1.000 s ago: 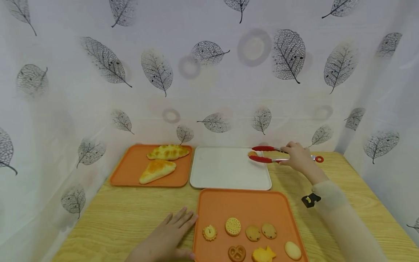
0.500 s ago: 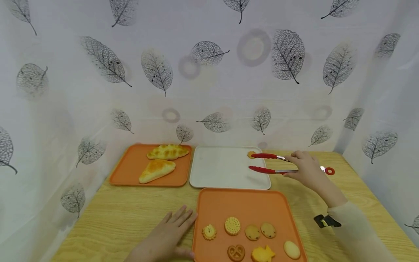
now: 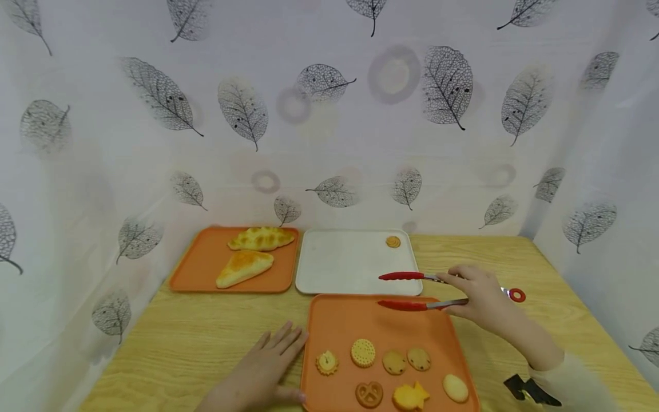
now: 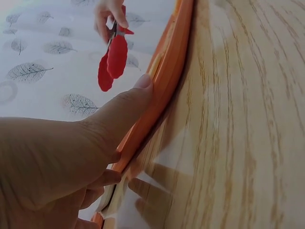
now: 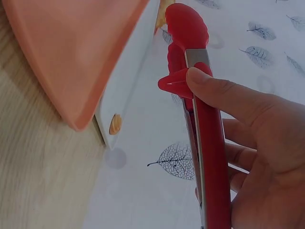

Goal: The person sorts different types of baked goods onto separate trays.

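My right hand (image 3: 481, 297) grips red-tipped metal tongs (image 3: 404, 276), their two arms spread apart with nothing between the tips. In the head view the tongs overlap the white tray's front edge and the back of the near orange tray (image 3: 355, 312). My left hand (image 3: 259, 369) lies with fingers extended at that orange tray's left rim, its thumb touching the rim in the left wrist view. Several cookies sit on the orange tray, among them a pretzel-shaped one (image 3: 369, 395), a round dotted one (image 3: 362, 353) and a fish-shaped one (image 3: 410, 396). A small round swirled cookie (image 3: 393, 242) rests on the white tray (image 3: 340, 263).
Another orange tray (image 3: 190, 274) stands at the back left, bearing a braided bread (image 3: 261, 238) and a triangular pastry (image 3: 245, 269). Behind the wooden table (image 3: 170, 332) hangs a white leaf-print curtain (image 3: 329, 143).
The tongs have spread apart, letting go of the swirled cookie at the white tray's back right corner. My right hand has drawn them nearer, over the near orange tray. My left hand stays put.
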`<state>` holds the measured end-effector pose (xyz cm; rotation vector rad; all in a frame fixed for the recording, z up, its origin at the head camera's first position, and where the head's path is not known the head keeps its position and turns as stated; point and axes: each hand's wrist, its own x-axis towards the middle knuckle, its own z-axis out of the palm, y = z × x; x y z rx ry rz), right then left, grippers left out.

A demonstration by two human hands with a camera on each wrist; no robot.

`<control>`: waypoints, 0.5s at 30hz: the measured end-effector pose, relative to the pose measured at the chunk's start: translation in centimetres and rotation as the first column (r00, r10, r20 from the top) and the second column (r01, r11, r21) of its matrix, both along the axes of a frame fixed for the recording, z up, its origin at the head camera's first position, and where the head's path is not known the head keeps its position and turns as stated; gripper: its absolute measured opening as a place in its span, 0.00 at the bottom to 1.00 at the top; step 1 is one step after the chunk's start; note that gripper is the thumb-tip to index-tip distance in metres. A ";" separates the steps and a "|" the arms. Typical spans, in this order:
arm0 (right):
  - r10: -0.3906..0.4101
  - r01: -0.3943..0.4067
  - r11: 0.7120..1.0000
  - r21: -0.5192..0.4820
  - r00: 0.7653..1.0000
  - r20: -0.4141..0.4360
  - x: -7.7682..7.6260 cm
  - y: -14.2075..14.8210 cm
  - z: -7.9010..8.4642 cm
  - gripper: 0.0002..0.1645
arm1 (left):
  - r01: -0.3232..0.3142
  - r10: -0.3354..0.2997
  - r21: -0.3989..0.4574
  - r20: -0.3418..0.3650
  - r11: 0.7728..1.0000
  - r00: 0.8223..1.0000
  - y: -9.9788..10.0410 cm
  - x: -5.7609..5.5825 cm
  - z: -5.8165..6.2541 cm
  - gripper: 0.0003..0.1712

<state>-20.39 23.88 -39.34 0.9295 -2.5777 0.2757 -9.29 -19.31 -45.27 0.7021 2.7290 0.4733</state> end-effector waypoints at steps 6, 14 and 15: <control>0.053 -0.052 0.999 -0.015 0.996 0.065 1.8 -1.3 -0.7 0.37 | 0.004 -0.004 -0.001 0.000 1.000 1.000 0.0 0.0 0.2 0.62; 0.139 -0.138 0.990 -0.023 0.981 0.133 3.2 -2.3 -1.3 0.38 | -0.006 0.006 -0.009 0.028 1.000 1.000 0.1 0.0 0.4 0.62; 0.143 -0.141 0.990 -0.024 0.978 0.151 3.3 -2.4 -1.3 0.38 | -0.006 0.006 -0.009 0.028 1.000 1.000 0.1 0.0 0.4 0.62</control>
